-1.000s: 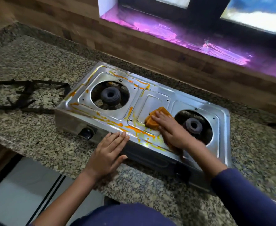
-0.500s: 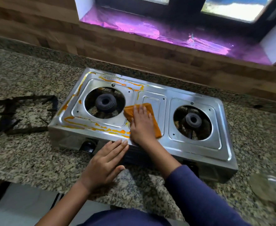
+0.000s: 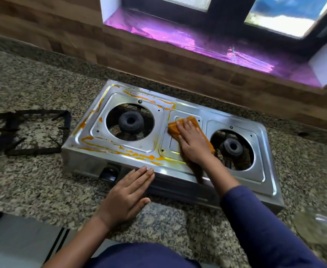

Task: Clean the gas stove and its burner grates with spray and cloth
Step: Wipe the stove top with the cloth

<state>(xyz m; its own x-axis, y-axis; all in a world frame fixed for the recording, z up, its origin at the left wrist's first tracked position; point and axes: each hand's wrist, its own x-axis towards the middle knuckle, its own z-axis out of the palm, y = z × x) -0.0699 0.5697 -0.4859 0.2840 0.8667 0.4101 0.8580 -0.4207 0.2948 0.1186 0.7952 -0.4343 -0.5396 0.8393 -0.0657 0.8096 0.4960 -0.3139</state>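
Note:
A steel two-burner gas stove (image 3: 242,182) sits on the granite counter, its grates taken off. Orange smears (image 3: 139,156) run along its front, left and back edges around the left burner (image 3: 131,120). My right hand (image 3: 192,142) lies flat on an orange cloth (image 3: 180,126) and presses it onto the middle panel between the burners. My left hand (image 3: 128,192) rests with straight fingers on the stove's front edge, beside a black knob (image 3: 109,174). Black burner grates (image 3: 23,130) lie on the counter to the left of the stove. No spray bottle is in view.
The granite counter (image 3: 33,180) ends in a front edge near me, with floor (image 3: 23,244) below. A wooden backsplash (image 3: 158,60) and a purple-lit window sill (image 3: 197,43) rise behind the stove. A blurred glass bowl (image 3: 317,227) stands at the right front.
My right hand has wiped the cloth left towards the left burner, then back onto the middle panel. The left hand has stayed on the front edge. The camera has shifted.

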